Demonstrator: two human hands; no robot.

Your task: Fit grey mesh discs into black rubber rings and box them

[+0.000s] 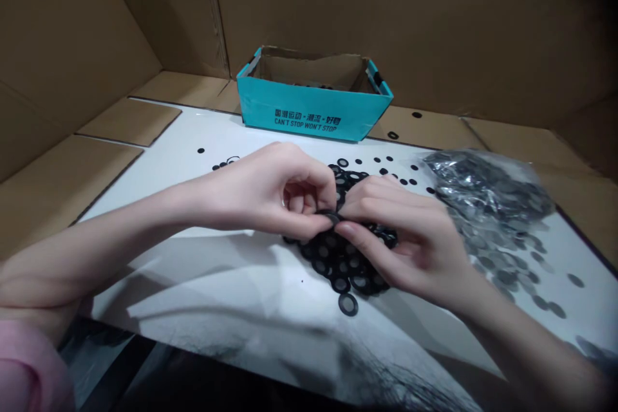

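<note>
- The left hand (270, 183) is closed in a pinch. Its thumb and finger grip a black ring (330, 215).
- The right hand (410, 225) is closed in a pinch too. It grips the other side of the black ring, so both hands hold it.
- The black ring is up over the pile (333, 254). The hands hide part of it, so I cannot tell if it is one piece or two.
- The pile is made of lots of black rings with gray middles. It sits on the white tabletop (217, 283).
- One loose ring (348, 304) lies just in front of the pile.
- A blue box (313, 106) stands behind the pile. Its top is open, and some small dark things show inside. It has words on the front.
- A shiny clear bag (487, 183) lies to the right of the pile, with many gray bits in it.
- Flat gray discs (512, 264) are spread out to the right of the pile, near the bag.
- Little black dots (200, 150) lie to the left of the pile, and more lie behind it and to its right.
- Tall brown cardboard (410, 26) stands behind the pile.
- A pink sleeve (29, 367) is to the left of the pile, nearest the person.
</note>
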